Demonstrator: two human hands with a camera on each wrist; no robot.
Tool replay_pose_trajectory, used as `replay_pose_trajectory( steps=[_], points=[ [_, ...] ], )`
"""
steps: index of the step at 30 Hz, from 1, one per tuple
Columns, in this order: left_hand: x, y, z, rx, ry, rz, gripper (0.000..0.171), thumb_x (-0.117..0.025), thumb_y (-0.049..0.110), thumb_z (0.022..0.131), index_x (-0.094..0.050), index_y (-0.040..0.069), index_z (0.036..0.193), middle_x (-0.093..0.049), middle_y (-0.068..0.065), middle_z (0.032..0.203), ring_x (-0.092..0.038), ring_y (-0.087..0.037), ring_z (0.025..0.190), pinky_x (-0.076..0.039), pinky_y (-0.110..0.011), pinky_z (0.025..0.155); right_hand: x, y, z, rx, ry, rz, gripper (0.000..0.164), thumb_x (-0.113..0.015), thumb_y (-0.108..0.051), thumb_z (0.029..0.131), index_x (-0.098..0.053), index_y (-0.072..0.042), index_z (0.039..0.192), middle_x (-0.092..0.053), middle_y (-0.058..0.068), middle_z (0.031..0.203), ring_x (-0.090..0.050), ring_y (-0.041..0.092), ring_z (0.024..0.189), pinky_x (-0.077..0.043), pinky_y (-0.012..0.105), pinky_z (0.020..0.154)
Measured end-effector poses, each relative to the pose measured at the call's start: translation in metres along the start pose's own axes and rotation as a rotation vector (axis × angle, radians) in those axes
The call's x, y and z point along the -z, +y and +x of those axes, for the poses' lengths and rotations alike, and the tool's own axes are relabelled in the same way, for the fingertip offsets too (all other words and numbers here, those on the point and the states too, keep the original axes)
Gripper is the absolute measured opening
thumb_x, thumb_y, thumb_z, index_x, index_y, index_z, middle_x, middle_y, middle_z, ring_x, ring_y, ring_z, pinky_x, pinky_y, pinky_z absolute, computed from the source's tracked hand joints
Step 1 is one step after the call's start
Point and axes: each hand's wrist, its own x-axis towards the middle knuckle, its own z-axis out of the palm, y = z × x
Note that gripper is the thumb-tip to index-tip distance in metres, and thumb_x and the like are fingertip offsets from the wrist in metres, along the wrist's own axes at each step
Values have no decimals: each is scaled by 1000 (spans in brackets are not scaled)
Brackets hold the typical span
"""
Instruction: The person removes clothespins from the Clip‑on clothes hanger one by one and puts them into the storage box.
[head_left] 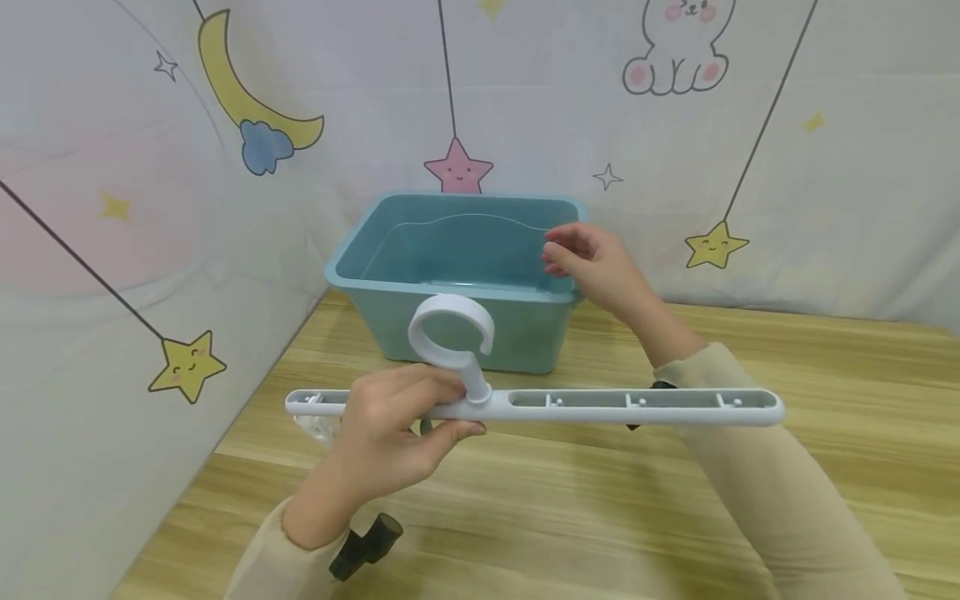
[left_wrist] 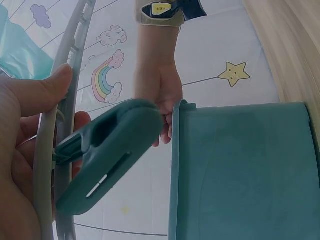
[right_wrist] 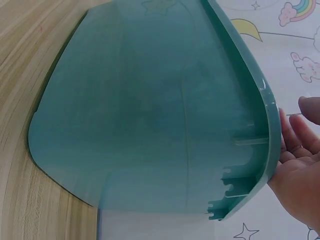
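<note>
My left hand [head_left: 393, 425] grips a white clip hanger [head_left: 577, 406] near the base of its round hook [head_left: 450, 304], thumb below the bar and fingers over it. The bar lies level, with its slotted side facing up. A green clip [left_wrist: 112, 155] hangs from the bar beside my fingers in the left wrist view, and a white clip [head_left: 318, 427] shows under the bar's left end. My right hand [head_left: 600, 262] is at the right rim of a teal plastic bin [head_left: 457, 333], its fingers loosely bent over the inside and holding nothing.
The bin stands on a wood-grain table [head_left: 525, 517] close to the back cloth [head_left: 525, 100], which is printed with stars and a moon. Another cloth wall [head_left: 247, 275] runs along the left. A black strap piece [head_left: 367, 546] sits at my left wrist.
</note>
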Motion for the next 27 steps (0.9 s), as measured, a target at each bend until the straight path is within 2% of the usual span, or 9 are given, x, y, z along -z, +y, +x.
replay_pose_trajectory(
  steps=[7, 13, 19, 23, 27],
  points=[
    [-1, -3, -3, 26, -27, 11, 23, -77, 27, 83, -68, 6, 81, -70, -4, 77, -64, -14, 65, -50, -24, 56, 11, -2, -15, 11, -23, 1, 34, -54, -23, 100, -54, -1, 127, -65, 12, 112, -65, 12, 95, -51, 24, 86],
    [-1, -4, -5, 56, -59, 13, 21, -82, 21, 77, -69, 6, 82, -71, -4, 79, -64, -12, 65, -51, -23, 57, 24, -1, -32, 67, -53, 14, 33, -54, -22, 100, -54, 2, 123, -66, 3, 103, -65, 12, 95, -52, 23, 84],
    [-1, -5, -5, 56, -75, 47, 22, -83, 21, 75, -69, 6, 83, -71, -4, 79, -64, -12, 64, -51, -24, 57, 40, -7, -51, 94, -104, 5, 31, -55, -22, 100, -56, 1, 121, -67, 6, 106, -66, 12, 97, -51, 22, 87],
    [-2, -6, -6, 55, -84, 70, 24, -83, 22, 74, -68, 6, 84, -70, -3, 77, -61, -11, 61, -49, -24, 54, 52, -11, -67, 172, -104, -11, 22, -54, -17, 100, -60, -5, 117, -68, 1, 104, -66, 12, 96, -51, 20, 86],
    [-3, -7, -7, 60, -98, 88, 26, -85, 19, 69, -68, 6, 84, -70, -3, 76, -58, -9, 58, -48, -23, 52, 62, -12, -81, 298, -97, 52, 20, -50, -4, 99, -63, -6, 114, -68, 1, 101, -66, 13, 92, -51, 20, 85]
  ],
)
